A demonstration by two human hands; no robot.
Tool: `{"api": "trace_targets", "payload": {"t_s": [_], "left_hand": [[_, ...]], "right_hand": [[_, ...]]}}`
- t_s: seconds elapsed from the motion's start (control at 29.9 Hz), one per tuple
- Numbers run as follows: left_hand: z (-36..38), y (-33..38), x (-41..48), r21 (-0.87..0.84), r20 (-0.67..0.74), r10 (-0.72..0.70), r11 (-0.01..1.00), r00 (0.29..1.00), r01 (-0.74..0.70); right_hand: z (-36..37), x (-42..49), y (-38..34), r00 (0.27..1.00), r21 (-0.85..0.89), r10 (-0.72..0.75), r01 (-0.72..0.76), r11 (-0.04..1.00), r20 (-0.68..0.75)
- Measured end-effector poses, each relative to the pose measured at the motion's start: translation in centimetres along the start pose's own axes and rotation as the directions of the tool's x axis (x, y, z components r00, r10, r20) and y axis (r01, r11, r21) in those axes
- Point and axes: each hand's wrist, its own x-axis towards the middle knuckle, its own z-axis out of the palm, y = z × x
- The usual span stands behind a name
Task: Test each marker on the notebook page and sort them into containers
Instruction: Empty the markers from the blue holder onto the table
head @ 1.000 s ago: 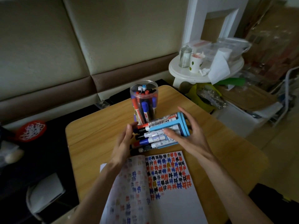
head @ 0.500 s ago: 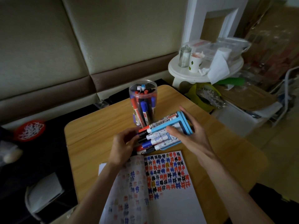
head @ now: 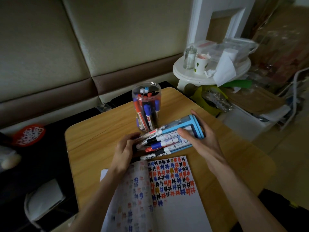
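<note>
Left grip point(head: 124, 149) curls round the cap ends of markers point(head: 164, 142) at mid-frame; right grip point(head: 203, 139) clasps the blue case point(head: 194, 124) holding them. Jar point(head: 146, 106) just above, notebook point(head: 184, 208) below. Bare surface point(head: 93, 141) lies left; a stool point(head: 184, 72) stands off its upper right corner.

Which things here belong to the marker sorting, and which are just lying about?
Job:
notebook
clear jar of sorted markers
blue case, gripped by the right hand
markers sticking out of it, gripped by the left hand

Lying about:
white stool
glass jar
paper cup
red basket
</note>
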Motion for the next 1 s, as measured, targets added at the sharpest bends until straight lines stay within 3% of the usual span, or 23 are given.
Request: {"api": "trace_targets", "payload": {"t_s": [0.17, 0.47, 0.84, 1.0], "left_hand": [[0.5, -0.3, -0.3, 0.242, 0.103, 0.058, 0.967, 0.993, -0.081], [0.8, -1.4, 0.6, 0.392, 0.182, 0.310, 0.847, 0.933, -0.358], [0.9, -1.3, 0.3, 0.417, 0.163, 0.307, 0.840, 0.938, -0.348], [0.9, -1.2, 0.4, 0.278, 0.095, 0.290, 0.911, 0.952, -0.305]], "right_hand": [[0.3, 0.0, 0.0, 1.000, 0.008, 0.000, 0.000, 1.000, -0.007], [-0.1, -0.2, -0.4, 1.000, 0.017, -0.001, 0.001, 1.000, -0.028], [-0.4, -0.3, -0.8, 0.998, 0.048, 0.032, -0.030, 0.998, -0.056], [-0.3, -0.4, -0.9, 0.998, 0.053, 0.026, -0.023, 0.998, -0.060]]}}
